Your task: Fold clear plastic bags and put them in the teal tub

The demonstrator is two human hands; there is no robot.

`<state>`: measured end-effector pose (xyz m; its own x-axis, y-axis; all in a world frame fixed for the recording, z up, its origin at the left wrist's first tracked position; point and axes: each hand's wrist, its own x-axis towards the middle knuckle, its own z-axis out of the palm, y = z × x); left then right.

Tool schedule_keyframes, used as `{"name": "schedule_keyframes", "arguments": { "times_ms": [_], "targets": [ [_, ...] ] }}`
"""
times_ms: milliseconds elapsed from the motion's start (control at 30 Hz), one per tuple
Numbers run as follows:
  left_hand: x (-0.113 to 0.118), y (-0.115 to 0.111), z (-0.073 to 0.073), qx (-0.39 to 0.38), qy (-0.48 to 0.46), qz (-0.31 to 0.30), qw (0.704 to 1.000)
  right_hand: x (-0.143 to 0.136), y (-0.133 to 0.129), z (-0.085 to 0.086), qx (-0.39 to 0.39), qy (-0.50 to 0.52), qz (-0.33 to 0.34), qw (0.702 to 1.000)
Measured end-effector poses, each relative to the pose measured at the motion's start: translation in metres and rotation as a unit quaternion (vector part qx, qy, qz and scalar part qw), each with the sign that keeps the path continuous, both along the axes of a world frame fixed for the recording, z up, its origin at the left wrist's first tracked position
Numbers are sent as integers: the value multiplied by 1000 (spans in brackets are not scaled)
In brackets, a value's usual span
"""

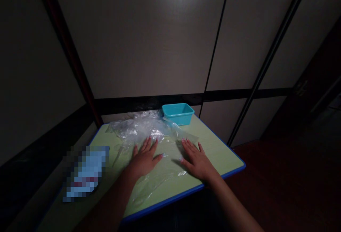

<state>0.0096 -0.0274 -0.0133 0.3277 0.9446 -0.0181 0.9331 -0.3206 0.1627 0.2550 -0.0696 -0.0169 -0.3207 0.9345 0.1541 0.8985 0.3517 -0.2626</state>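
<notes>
A thin, clear plastic sheet or bag (144,127) lies on the table, crumpled at the back and spread flatter toward the front edge. My left hand (145,161) rests on its flatter part with fingers spread. To the right, my right hand (195,161) lies palm down near the sheet's right side, fingers stretched out and holding nothing. Behind my hands, a turquoise plastic basket (179,118) stands upright at the table's back edge. Part of the crumpled plastic touches or overlaps the basket's left front side.
The light green table (218,150) has a blue rim and stands close to wardrobe-like panels (160,47). At the left edge lies a blurred-out, light blue flat item (89,171). Dark reddish floor (279,182) shows on the right.
</notes>
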Motion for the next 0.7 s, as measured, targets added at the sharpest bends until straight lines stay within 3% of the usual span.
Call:
{"name": "schedule_keyframes", "arguments": {
  "times_ms": [100, 267, 333, 700],
  "targets": [
    [11, -9, 5, 28, -17, -50, 998, -2, 1, 1, -23, -12, 16, 1000],
    [34, -26, 14, 21, -45, -210, 976, -3, 5, 2, -51, -28, 15, 998],
    [39, -29, 14, 7, -40, -242, 970, -2, 6, 1, -54, -33, 17, 998],
    [33, -28, 8, -54, -26, -210, 976, -2, 11, -6, -49, -64, 5, 997]
  ]
}}
